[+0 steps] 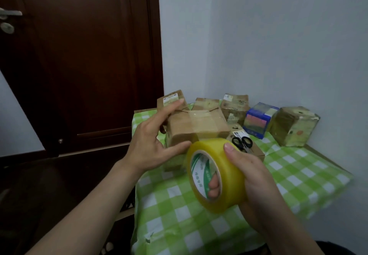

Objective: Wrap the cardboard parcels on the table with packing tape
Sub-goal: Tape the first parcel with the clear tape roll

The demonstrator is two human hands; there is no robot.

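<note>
Nearest the camera, the right hand (pixel 256 177) had its grip closed on the yellowish translucent roll of packing tape (pixel 217 175). Its fingers were hooked through the core and its thumb was pressed on the outer turn. The roll was up off the green-and-white checked tabletop (pixel 179 205) and butted against the near edge of the brown cardboard parcel (pixel 197 127). The left hand (pixel 151 145) spanned that parcel's left end, thumb on the near face and forefinger stretched over the top. It was a wide, light grip, and that looked like the weak spot: a hard tug on the roll could twist the parcel out of it. A clear band already crossed the parcel's top. If the roll tilted, the next run would likely go on creased or stick to itself. Just beyond the roll, black-handled scissors (pixel 242 143) lay on a flat cardboard box (pixel 256 153), near enough that a swing of the roll might knock them. Farther back, by the wall, more taped cardboard parcels (pixel 235 107) and a blue box (pixel 258 120) stood well apart from the action.
</note>
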